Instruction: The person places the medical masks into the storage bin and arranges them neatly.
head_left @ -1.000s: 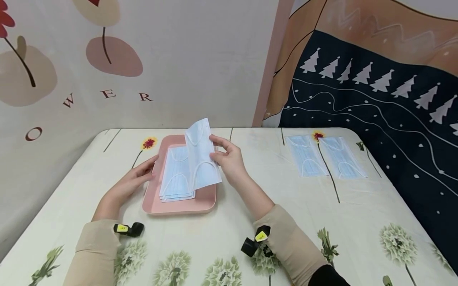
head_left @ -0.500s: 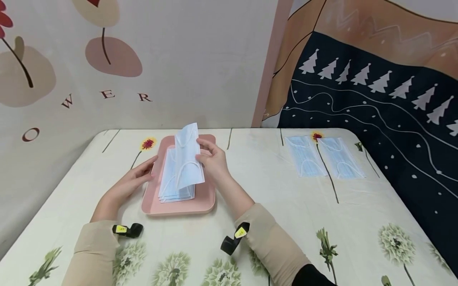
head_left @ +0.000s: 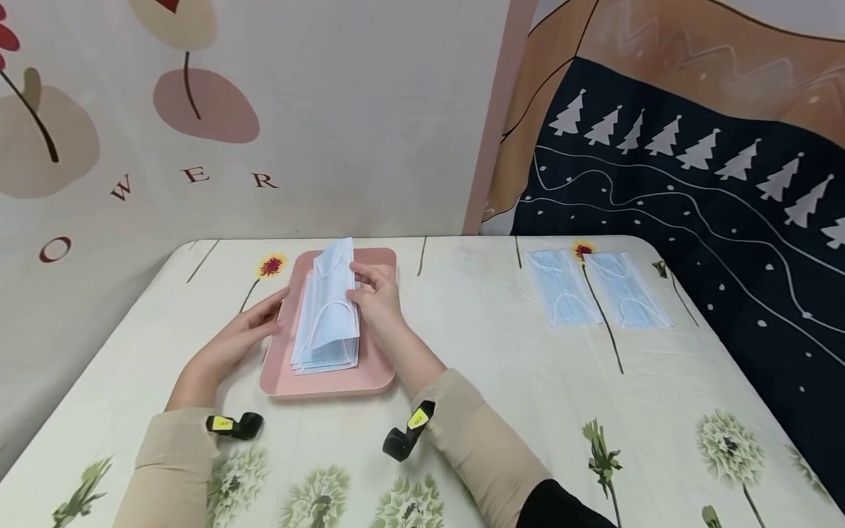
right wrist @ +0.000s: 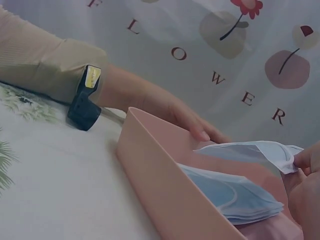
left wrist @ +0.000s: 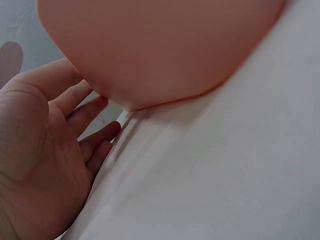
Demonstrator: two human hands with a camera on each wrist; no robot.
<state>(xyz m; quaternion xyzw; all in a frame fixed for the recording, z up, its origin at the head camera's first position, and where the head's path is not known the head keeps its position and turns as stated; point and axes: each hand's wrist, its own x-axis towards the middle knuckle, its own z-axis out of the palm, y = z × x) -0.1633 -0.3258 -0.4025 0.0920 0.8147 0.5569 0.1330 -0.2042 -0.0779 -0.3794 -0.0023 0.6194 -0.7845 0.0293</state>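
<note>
A pink tray (head_left: pixel 376 367) sits on the table and holds a stack of blue face masks (head_left: pixel 323 352). My right hand (head_left: pixel 376 293) pinches one mask (head_left: pixel 330 301) by its right edge just above the stack; that held mask (right wrist: pixel 255 150) hangs over the masks (right wrist: pixel 235 197) in the right wrist view. My left hand (head_left: pixel 247 326) rests with straight fingers against the tray's left rim. In the left wrist view my left hand (left wrist: pixel 45 165) lies open beside the tray's wall (left wrist: pixel 155 50). My right hand (right wrist: pixel 305 165) shows only at the frame's edge.
Two more blue masks (head_left: pixel 564 287) (head_left: pixel 627 290) lie flat side by side at the table's far right. A flower-print cloth (head_left: pixel 502 352) covers the table. A printed wall hanging (head_left: pixel 198 110) and a dark tree-pattern cloth (head_left: pixel 693 191) stand behind.
My right hand has carried the held mask leftward and down, from beside the stack to just over it. The left hand has stayed at the tray's rim.
</note>
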